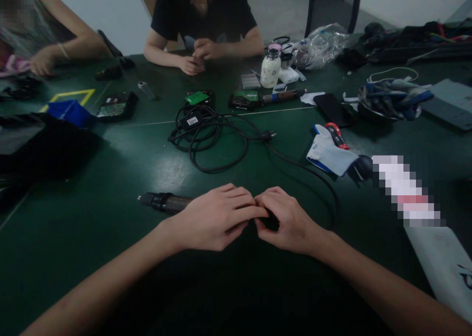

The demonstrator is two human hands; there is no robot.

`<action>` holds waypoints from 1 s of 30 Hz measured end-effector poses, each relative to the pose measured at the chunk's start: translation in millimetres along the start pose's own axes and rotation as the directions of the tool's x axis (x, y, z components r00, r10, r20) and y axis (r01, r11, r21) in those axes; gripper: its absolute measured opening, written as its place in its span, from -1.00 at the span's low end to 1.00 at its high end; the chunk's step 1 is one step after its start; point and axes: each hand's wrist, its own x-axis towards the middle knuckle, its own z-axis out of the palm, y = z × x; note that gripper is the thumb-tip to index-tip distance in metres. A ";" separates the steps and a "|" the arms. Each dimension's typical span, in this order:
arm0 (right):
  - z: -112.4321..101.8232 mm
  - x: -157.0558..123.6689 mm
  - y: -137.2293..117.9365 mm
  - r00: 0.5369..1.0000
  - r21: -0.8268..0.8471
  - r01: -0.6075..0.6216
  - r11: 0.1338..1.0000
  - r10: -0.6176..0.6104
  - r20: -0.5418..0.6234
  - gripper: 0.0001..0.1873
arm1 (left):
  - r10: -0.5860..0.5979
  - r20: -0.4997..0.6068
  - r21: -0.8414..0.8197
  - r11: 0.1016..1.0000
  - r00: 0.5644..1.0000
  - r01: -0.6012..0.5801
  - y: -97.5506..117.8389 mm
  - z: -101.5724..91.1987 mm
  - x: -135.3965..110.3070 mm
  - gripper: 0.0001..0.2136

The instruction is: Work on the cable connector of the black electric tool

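The left hand point(221, 218) and the right hand point(285, 223) meet low over the counter point(121, 173), near the worker. The fingers of both are bent and drawn together at the tips, left against right. A small dark object point(272, 222) shows in the hollow between the right thumb and forefinger; it is mostly covered, so I cannot tell what it is or whether the fingers of either hand are clamped on it. A black electric screwdriver point(165, 201) lies just beside the left hand, its tip pointing left and its other end hidden behind that hand.

Farther out, a black power cord point(217, 170) lies in loose loops with an adapter point(191, 121) and a plug point(268, 135), one length curving toward the right hand. Behind the loops are a green circuit board point(197, 97) in a dark casing and a second opened device point(244, 100), with another electric screwdriver point(285, 95) alongside. To the right, a red-and-black handle point(337, 135) rests on a white-and-blue glove point(328, 151), near a bowl point(376, 112) heaped with gloves point(396, 97). Across the counter, a co-worker in a dark shirt point(236, 16) holds both hands point(199, 60) close together.
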 end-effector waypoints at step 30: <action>-0.9 0.6 0.7 1.000 0.000 0.005 1.000 -0.005 -0.002 -0.86 | -0.006 -0.019 0.002 1.000 1.000 0.006 0.4 1.9 0.2 -0.55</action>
